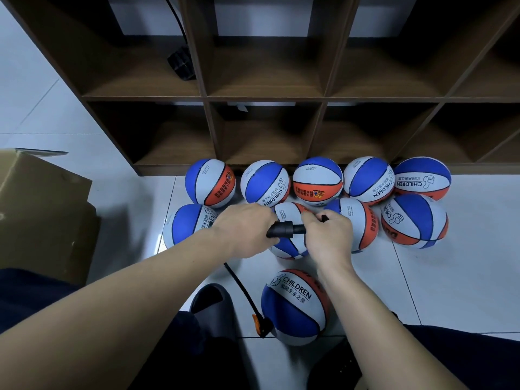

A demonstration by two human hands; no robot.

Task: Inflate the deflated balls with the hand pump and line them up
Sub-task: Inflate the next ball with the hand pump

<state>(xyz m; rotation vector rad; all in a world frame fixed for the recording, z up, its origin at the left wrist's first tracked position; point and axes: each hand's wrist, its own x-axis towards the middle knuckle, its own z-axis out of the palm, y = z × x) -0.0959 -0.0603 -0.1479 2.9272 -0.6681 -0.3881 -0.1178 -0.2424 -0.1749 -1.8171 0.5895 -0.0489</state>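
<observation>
Cardboard box [42, 209]: on the floor at far left, beside the shelf unit [267, 97].
Left hand [247, 229]: fingers curled round the black hand pump [287, 229], gripping its left end; forearm reaches in from lower left, back of hand up.
Right hand [329, 235]: fingers curled round the pump's right end, close to the left hand; forearm comes up from lower right.
Hose [242, 288]: black, runs down from the pump to an orange-clipped end at the near ball [292, 308].
Near ball: on the tiles between the knees, just right of a dark slipper [213, 308].
Back row [318, 178]: five balls against the shelf base.
Second row [413, 220]: four balls in front, two partly hidden by the hands.
</observation>
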